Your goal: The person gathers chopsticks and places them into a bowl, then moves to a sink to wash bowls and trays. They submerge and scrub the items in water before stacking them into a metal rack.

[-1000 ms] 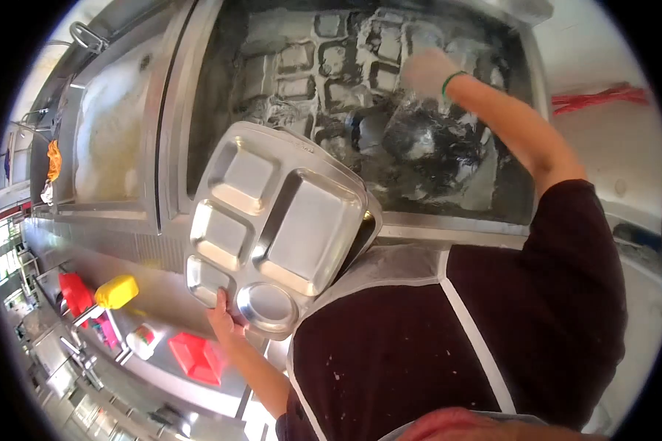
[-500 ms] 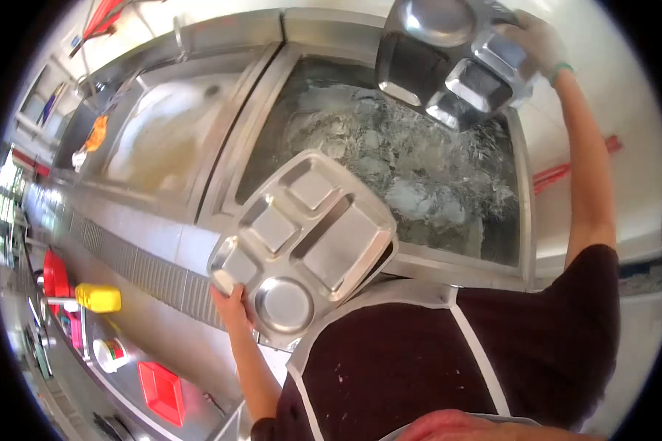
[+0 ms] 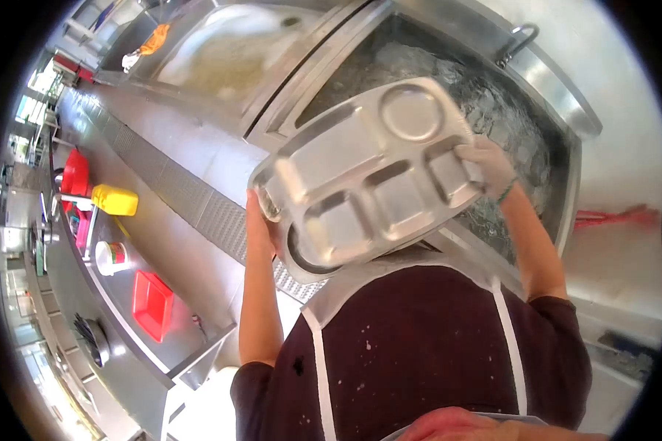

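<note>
Over the near edge of the water-filled sink (image 3: 570,147), a compartmented steel food tray (image 3: 346,165) is tilted in front of my apron. My right hand (image 3: 490,165) grips its right end, thumb on the front face. Beneath it, a second steel tray (image 3: 301,266) shows only at its lower left edge and corner. My left hand (image 3: 261,229) is closed on the left side of the stacked trays, with most fingers hidden behind them. A green band circles my right wrist.
A second sink (image 3: 228,55) with foamy, cloudy water adjoins at the left. A drain grate (image 3: 191,195) runs along the floor. On the left counter are a red basin (image 3: 153,305), a white tub (image 3: 112,257) and a yellow jug (image 3: 115,200). A faucet (image 3: 518,44) stands over the sink.
My right hand has brought its tray down from above the sink's far right side onto the tray in my left hand. The view has shifted, and the trays now overlap.
</note>
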The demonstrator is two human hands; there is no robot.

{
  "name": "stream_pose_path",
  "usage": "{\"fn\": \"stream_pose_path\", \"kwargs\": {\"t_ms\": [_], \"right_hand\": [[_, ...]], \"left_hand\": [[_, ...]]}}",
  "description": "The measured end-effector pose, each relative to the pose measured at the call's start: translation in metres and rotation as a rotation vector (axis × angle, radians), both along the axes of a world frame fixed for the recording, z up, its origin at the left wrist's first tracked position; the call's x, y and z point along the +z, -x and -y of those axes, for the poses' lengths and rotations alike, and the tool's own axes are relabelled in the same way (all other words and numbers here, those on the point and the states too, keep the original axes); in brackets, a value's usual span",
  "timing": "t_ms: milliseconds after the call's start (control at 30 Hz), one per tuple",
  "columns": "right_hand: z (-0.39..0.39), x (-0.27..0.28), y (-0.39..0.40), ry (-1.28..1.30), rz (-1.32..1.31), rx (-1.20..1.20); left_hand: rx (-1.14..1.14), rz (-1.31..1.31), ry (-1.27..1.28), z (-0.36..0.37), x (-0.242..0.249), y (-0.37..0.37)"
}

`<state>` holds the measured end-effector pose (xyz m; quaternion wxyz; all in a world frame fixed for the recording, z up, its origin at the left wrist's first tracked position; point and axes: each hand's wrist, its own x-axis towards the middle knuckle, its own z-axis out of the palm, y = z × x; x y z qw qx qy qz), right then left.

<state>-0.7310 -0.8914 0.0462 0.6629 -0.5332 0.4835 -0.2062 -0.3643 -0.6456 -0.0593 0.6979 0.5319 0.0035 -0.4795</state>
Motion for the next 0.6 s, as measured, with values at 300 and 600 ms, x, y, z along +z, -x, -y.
{"fn": "stream_pose_path", "kwargs": {"t_ms": [300, 600], "right_hand": [[0.075, -0.012, 0.056, 0.588, -0.9, -0.021], [0.143, -0.33, 0.121, 0.619, -1.51, 1.224]], "left_hand": [[-0.134, 0.337, -0.487, -0.001, 0.007, -0.009], [-0.072, 0.344, -0.529, 0.008, 0.025, -0.009]]}}
